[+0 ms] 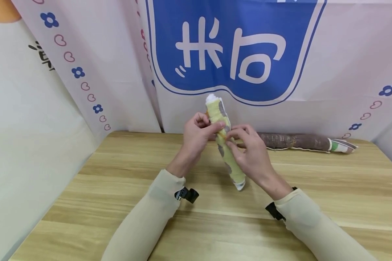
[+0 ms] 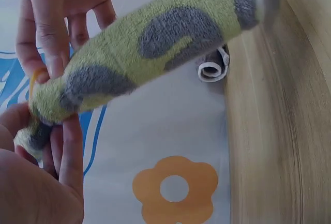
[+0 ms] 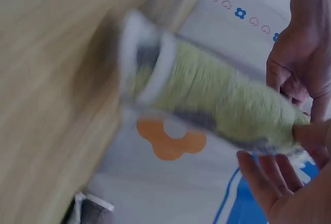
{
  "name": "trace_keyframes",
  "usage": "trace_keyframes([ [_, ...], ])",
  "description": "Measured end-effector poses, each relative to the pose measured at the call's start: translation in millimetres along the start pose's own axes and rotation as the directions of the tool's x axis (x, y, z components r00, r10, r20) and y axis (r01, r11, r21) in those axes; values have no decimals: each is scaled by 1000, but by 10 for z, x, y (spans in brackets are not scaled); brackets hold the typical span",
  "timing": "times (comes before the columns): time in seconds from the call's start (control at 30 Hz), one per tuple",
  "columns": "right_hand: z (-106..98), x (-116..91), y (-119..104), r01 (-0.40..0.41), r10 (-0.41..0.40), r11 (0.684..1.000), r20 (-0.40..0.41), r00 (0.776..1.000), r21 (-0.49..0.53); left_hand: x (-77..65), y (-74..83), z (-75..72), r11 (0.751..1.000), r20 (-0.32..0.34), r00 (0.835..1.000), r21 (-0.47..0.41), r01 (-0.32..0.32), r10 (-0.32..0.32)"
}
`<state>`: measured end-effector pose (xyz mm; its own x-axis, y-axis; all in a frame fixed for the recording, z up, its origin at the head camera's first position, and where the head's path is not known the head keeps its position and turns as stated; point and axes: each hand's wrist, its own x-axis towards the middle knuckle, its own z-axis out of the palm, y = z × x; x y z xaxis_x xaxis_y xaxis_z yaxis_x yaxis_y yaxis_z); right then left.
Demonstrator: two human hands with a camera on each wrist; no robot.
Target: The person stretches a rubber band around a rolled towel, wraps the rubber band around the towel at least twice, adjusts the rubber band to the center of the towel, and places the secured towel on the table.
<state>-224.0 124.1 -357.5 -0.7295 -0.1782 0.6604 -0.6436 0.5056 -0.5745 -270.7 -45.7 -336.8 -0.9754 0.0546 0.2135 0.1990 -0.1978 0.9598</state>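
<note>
A rolled yellow-green towel (image 1: 230, 159) with grey patches is held up over the table at a slant, its white-edged lower end toward me. My left hand (image 1: 197, 132) grips its upper part, thumb across the front. An orange rubber band (image 2: 35, 81) loops at the roll near the fingers. My right hand (image 1: 251, 152) is at the roll's right side, thumb and forefinger pinching at the band. In the left wrist view the right hand (image 2: 51, 22) reaches in from above. The right wrist view shows the towel (image 3: 222, 100) blurred, its folded white end facing the camera.
A brown rolled towel (image 1: 310, 142), narrowed at its middle, lies along the table's back edge to the right. Behind the wooden table (image 1: 117, 188) hangs a white printed cloth (image 1: 124, 65) with a blue panel.
</note>
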Motion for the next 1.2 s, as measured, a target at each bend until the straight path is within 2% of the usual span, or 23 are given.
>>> trace_keyframes([
  [0.1, -3, -4, -22, -40, 42, 998, 35, 999, -57, -20, -3, 19, 1000, -23, 1000, -6, -5, 4],
  [0.27, -13, 1, -36, -132, 134, 990, 41, 990, -51, -34, -30, 39, 1000, 14, 1000, 7, -24, 23],
  [0.37, -44, 20, -26, -224, 220, 970, 56, 974, 91, -5, -56, 18, 999, 58, 998, -34, -15, 17],
  [0.47, -73, 39, -3, -310, 289, 914, 114, 950, 264, 43, -82, -22, 996, 118, 992, -83, 44, -34],
  [0.53, -83, 44, 17, -339, 303, 879, 154, 940, 335, 72, -95, -47, 991, 141, 987, -100, 90, -76],
  [0.57, -86, 42, 24, -344, 304, 872, 167, 938, 347, 82, -97, -56, 988, 147, 985, -106, 110, -93],
  [0.63, -82, 40, 30, -341, 294, 872, 183, 938, 352, 96, -86, -74, 985, 142, 983, -114, 131, -114],
  [0.73, -63, 26, 35, -305, 258, 890, 175, 950, 340, 100, -67, -78, 984, 109, 987, -121, 134, -121],
  [0.87, -40, 1, 37, -195, 161, 931, 134, 978, 309, 82, -35, -64, 986, 76, 989, -104, 131, -123],
  [0.97, -28, -6, 33, -122, 95, 953, 108, 990, 278, 70, -8, -54, 987, 67, 990, -89, 133, -127],
  [1.03, -19, -8, 33, -121, 95, 957, 109, 990, 264, 66, 2, -47, 988, 63, 990, -84, 129, -124],
  [1.1, -13, -7, 23, -158, 128, 949, 128, 984, 271, 56, 6, -41, 991, 50, 993, -72, 114, -111],
  [1.2, -4, -5, 0, -206, 175, 951, 151, 973, 228, 30, -3, -38, 997, 8, 998, -33, 64, -64],
])
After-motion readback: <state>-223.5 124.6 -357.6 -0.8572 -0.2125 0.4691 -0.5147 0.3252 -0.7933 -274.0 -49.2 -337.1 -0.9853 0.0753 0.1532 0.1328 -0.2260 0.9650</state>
